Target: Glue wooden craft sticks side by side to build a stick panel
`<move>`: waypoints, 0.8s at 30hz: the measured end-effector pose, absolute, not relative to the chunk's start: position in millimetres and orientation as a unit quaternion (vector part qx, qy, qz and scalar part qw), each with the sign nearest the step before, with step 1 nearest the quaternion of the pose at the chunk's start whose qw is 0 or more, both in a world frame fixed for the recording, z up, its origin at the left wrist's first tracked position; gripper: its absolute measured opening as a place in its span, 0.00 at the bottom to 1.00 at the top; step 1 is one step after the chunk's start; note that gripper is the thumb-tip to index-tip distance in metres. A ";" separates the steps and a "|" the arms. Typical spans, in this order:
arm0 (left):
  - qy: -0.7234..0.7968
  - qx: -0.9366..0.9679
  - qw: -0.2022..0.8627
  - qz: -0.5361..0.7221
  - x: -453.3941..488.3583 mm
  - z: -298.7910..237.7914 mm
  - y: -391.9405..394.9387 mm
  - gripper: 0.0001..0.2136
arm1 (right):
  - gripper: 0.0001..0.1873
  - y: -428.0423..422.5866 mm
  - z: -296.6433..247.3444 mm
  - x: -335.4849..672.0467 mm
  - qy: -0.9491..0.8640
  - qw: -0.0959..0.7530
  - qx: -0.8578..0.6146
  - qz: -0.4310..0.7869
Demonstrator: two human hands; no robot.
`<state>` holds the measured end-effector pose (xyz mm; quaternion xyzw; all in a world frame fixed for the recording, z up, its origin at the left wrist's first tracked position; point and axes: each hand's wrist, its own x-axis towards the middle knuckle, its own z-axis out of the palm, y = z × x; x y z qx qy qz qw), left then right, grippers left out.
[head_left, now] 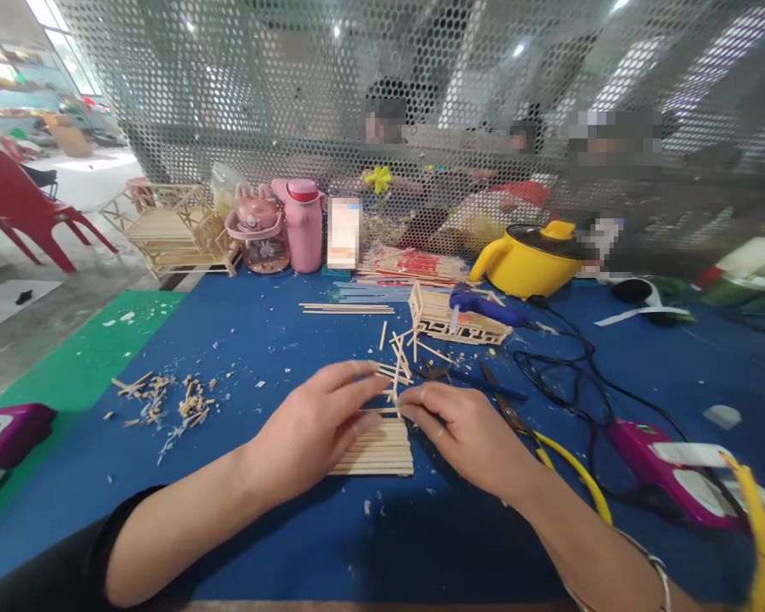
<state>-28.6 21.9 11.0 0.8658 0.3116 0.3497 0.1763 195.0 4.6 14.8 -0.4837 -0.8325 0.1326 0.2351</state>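
The right hand (462,425) pinches a thin stick (396,387) while the left hand (328,408), grip relaxed, spans the slatted panel (377,452), where light, even pressure seems best.

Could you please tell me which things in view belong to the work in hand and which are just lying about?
Likely in the work:
stick panel
loose sticks
glue gun
stick model

Apparently just lying about:
flask
pot
chair
scraps

The left hand (325,412) hides part of the stick panel (379,455); the left edge crops a red chair (13,191).
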 end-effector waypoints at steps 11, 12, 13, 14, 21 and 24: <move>0.532 0.744 0.271 0.299 -95.2 -26.1 7.2 0.12 | 0.11 7.9 -8.4 193.6 -0.814 0.235 -0.505 0.164; 0.519 0.750 0.289 0.290 -94.1 -27.7 6.4 0.13 | 0.11 8.6 -9.3 193.8 -0.816 0.233 -0.502 0.163; 0.509 0.752 0.306 0.285 -92.8 -28.6 6.1 0.13 | 0.11 9.5 -10.0 194.0 -0.819 0.232 -0.499 0.162; 0.504 0.751 0.321 0.282 -91.4 -29.2 6.3 0.13 | 0.11 10.3 -10.4 194.1 -0.821 0.231 -0.497 0.161; 0.526 0.691 0.397 0.296 -86.3 -31.8 9.2 0.10 | 0.11 13.8 -12.7 193.1 -0.823 0.251 -0.485 0.159; 0.539 0.662 0.433 0.291 -86.6 -32.4 8.9 0.11 | 0.10 13.7 -14.1 192.7 -0.819 0.261 -0.486 0.159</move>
